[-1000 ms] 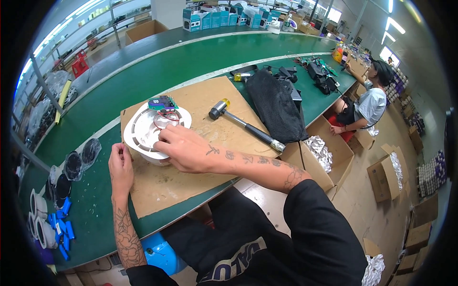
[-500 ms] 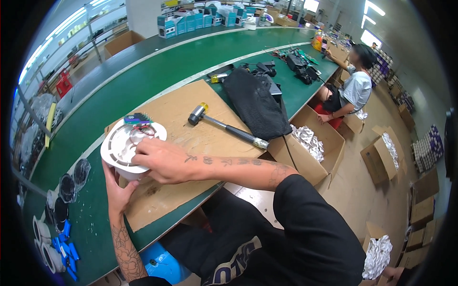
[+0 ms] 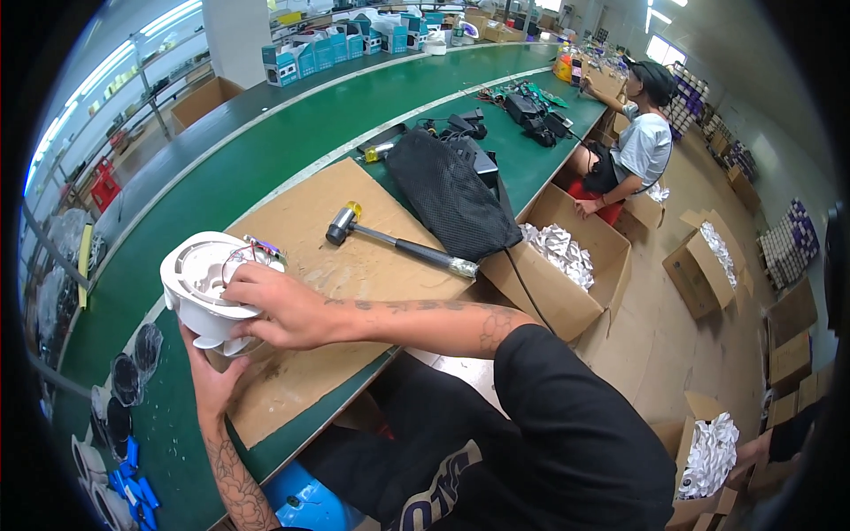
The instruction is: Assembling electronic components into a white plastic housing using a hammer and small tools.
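Note:
A white round plastic housing [image 3: 197,303] is held up over the left end of the cardboard sheet, tilted, its hollow inside showing. My left hand [image 3: 211,376] supports it from below and the near side, its fingers partly hidden beneath. Bent over the near right rim are the fingers of my right hand [image 3: 288,308], the thumb lower on the outside; the fingertips are partly hidden in the hollow. Thin wires run from inside to a small circuit board [image 3: 266,251] at the rim's far right. To the right lies a mallet [image 3: 390,239] with a black and yellow head.
The cardboard sheet [image 3: 305,372] covers part of the green bench. A black mesh bag [image 3: 447,190] and black adapters lie beyond it. Blue pieces [image 3: 133,487] and dark round parts sit at the left. An open carton [image 3: 567,292] stands by the bench edge; a co-worker [image 3: 642,146] sits further right.
The housing has tipped, showing more of its side, and the circuit board has dropped lower behind its rim. Both hands moved with it. At the lower right, another person's arm reaches further into view.

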Available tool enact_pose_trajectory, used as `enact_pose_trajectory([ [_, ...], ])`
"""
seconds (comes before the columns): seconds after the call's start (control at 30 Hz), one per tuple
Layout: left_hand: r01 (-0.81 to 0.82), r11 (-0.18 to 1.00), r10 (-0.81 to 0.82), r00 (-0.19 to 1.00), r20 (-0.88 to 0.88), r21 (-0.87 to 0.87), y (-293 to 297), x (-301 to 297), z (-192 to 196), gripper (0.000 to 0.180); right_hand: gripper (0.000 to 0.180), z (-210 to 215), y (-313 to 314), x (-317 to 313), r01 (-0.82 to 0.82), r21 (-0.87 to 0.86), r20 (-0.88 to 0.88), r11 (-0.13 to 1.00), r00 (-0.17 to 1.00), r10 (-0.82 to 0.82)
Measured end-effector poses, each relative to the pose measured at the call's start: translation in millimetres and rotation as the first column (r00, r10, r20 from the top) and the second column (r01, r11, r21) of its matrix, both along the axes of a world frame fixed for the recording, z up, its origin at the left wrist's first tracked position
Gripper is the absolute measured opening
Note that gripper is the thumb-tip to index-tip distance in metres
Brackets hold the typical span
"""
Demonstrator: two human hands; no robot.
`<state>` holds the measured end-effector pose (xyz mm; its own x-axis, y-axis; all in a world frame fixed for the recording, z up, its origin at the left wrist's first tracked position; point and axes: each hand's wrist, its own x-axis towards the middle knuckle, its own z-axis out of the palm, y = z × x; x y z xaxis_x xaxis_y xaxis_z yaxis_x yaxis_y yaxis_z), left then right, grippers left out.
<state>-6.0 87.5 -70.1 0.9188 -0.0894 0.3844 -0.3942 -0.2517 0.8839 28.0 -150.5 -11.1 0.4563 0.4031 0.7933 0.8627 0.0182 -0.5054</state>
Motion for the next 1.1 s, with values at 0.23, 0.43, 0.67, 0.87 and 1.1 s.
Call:
enact_pose_trajectory([
  [0.23, -0.021, 0.995, 0.033, 0.992, 0.119, -0.101, -1.1, -2.2, 3.6, 0.139, 0.030, -2.7, 1.1, -2.5, -0.081, 0.066, -0.009, 0.995, 0.997, 0.081],
  [0.43, -0.031, 0.974, 0.076, 0.978, 0.196, -0.222, -30.6, -13.5, 27.3, 0.141, 0.034, -5.3, 5.1, -5.3, -0.124, 0.130, -0.091, 0.984, 0.986, 0.136],
  [0.67, -0.043, 0.982, 0.085, 0.970, 0.227, -0.183, -33.8, -7.8, 30.3, 0.125, 0.036, -11.3, 2.3, 0.1, -0.004, 0.158, -0.118, 0.987, 0.993, 0.023],
  [0.87, -0.230, 0.941, 0.299, 0.908, 0.293, -0.247, 28.9, -9.9, 21.6, 0.099, 0.042, -10.4, 5.1, 16.0, 0.160, 0.248, -0.360, 0.956, 0.931, -0.062],
  [1.1, -0.280, 0.879, 0.411, 0.854, 0.318, -0.385, 23.0, 22.2, 10.3, 0.092, 0.032, 15.9, -23.3, 16.3, 0.226, -0.152, 0.080, 0.962, 0.973, -0.216],
])
